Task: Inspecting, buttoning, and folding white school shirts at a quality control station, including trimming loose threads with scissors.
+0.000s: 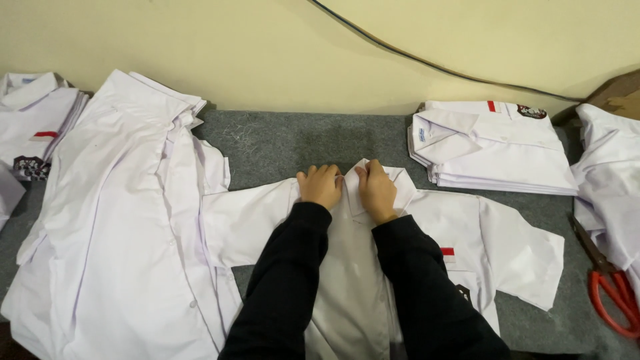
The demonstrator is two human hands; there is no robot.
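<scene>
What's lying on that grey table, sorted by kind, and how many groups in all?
Shirt spread under the hands: 1
Folded shirt stacks: 2
Loose shirt heaps: 2
Red scissors: 1
Total: 6

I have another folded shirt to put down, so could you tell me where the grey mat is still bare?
The grey mat is bare behind the hands, between the unfolded pile and the folded stack. A narrower strip lies between the spread shirt and the red-handled scissors. Both outer edges are crowded with shirts.
</scene>
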